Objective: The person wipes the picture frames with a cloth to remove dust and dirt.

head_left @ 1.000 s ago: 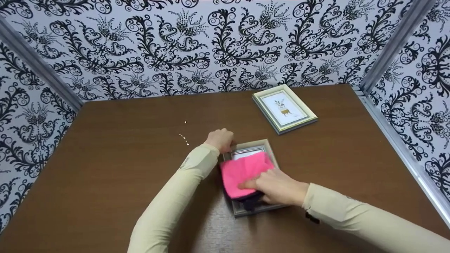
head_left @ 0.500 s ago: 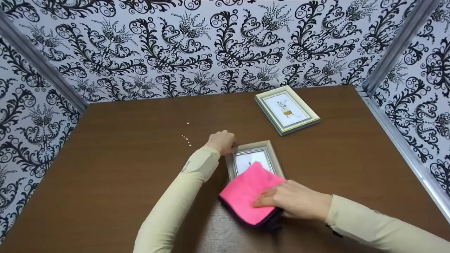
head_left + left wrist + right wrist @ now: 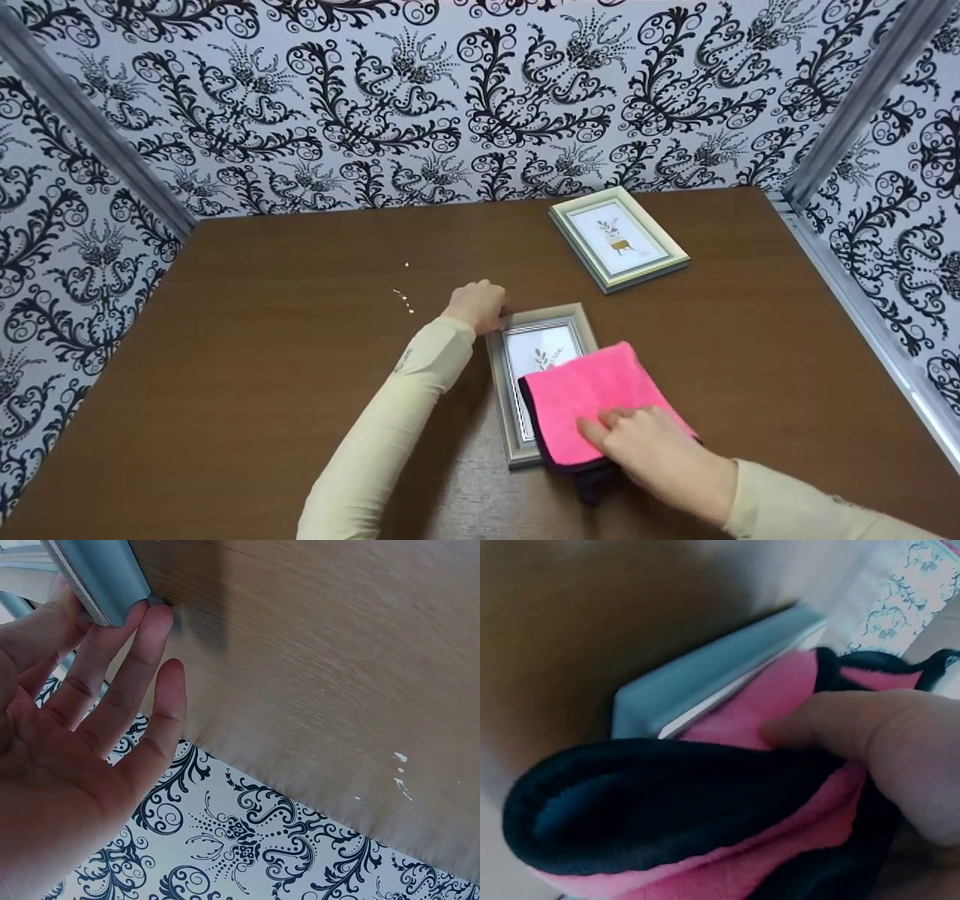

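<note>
On the table [image 3: 300, 300], the near frame [image 3: 528, 356] is gripped far-left by the left hand [image 3: 480, 306] and covered near-right by pink cloth [image 3: 596, 386] held in the right hand [image 3: 666, 454]; it could be skewed by hard rubbing.

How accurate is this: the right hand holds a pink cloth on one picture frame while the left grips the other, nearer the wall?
One error: the head view shows the left hand gripping the same picture frame that the pink cloth partly covers.
</note>
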Demonstrator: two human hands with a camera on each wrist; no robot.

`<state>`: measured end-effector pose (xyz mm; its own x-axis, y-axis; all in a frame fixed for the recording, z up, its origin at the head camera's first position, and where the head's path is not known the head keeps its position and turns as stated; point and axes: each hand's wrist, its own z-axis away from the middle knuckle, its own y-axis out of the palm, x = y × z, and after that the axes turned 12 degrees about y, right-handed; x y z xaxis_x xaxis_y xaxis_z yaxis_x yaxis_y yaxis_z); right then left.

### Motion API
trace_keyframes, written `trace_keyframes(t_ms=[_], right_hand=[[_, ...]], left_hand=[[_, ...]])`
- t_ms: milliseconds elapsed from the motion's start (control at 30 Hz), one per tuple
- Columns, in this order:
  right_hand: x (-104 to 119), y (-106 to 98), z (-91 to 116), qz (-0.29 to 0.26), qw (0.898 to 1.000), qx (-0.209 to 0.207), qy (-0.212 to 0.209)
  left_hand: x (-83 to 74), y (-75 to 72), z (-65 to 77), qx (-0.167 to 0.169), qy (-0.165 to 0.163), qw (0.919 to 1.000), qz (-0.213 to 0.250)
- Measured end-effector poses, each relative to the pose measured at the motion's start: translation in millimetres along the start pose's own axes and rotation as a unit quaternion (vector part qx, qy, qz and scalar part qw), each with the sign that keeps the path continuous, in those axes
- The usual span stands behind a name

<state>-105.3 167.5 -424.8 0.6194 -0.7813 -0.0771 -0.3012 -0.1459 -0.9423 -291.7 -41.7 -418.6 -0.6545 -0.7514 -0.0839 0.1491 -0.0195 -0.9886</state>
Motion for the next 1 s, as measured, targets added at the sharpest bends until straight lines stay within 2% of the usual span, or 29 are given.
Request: trace_keyframes(t_ms=[200, 300, 500, 733, 800, 900, 1000], right_hand=[[10, 6, -15, -0.097, 0.994, 0.02, 0.034], [12, 10, -21, -0.13, 0.99, 0.037, 0.029], [14, 19, -23, -0.179, 0.981, 0.048, -0.057], [12, 23, -16, -0.216, 0.965, 0.03, -0.147], [11, 22, -12, -0.218, 0.962, 0.028, -0.16], [7, 19, -3, -0.218, 0.965, 0.034, -0.14], [2, 13, 7, -0.198, 0.976, 0.032, -0.089]], left_hand=[[-0.3, -0.1, 2.1, -0.01, -0.001, 0.9999, 0.0], [-0.7, -0.1, 1.8, -0.012, -0.001, 0.9999, -0.003], [-2.0, 0.6, 1.5, -0.014, -0.006, 0.9999, -0.001], [-1.4, 3.5, 3.2, -0.025, -0.009, 0.9996, -0.005], [-1.2, 3.9, 3.7, -0.027, -0.01, 0.9996, -0.004], [-0.8, 4.2, 4.1, -0.031, -0.006, 0.9995, 0.001], [-0.3, 4.5, 4.3, -0.034, -0.001, 0.9994, 0.004]])
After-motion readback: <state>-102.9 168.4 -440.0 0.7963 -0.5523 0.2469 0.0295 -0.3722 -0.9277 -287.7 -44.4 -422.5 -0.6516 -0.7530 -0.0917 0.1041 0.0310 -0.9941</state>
